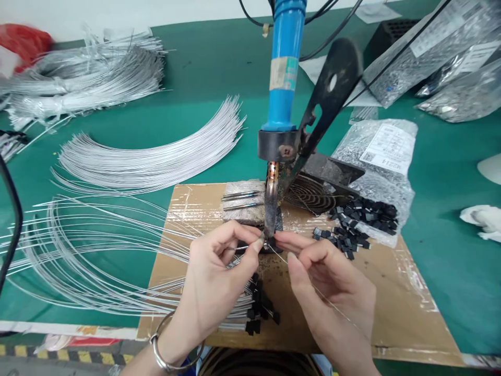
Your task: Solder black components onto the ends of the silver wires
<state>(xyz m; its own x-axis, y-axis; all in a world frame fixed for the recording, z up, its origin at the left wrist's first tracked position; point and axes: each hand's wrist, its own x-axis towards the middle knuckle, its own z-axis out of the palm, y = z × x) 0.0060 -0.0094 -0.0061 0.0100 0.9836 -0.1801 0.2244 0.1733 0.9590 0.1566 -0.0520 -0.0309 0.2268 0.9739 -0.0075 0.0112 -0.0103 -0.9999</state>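
Note:
A soldering iron (284,89) with a blue handle is clamped tip down in a black metal bracket (331,89). Just below its tip (270,214), my left hand (215,282) is closed, thumb and forefinger pinching a small piece that the fingertips mostly hide. From the right, my right hand (332,292) has its thumb and fingers closed on a thin solder wire (323,296), which runs from the tip down across the palm. Under my left hand lie white wires (168,292) ending in black connectors (256,308).
A cardboard sheet (395,308) covers the front of the green table (442,209). Loose black connectors (364,216) spill beside a plastic bag (385,149). Thin metal rods (240,196) rest on a pale pad. A bundle of white wires (152,154) lies farther left.

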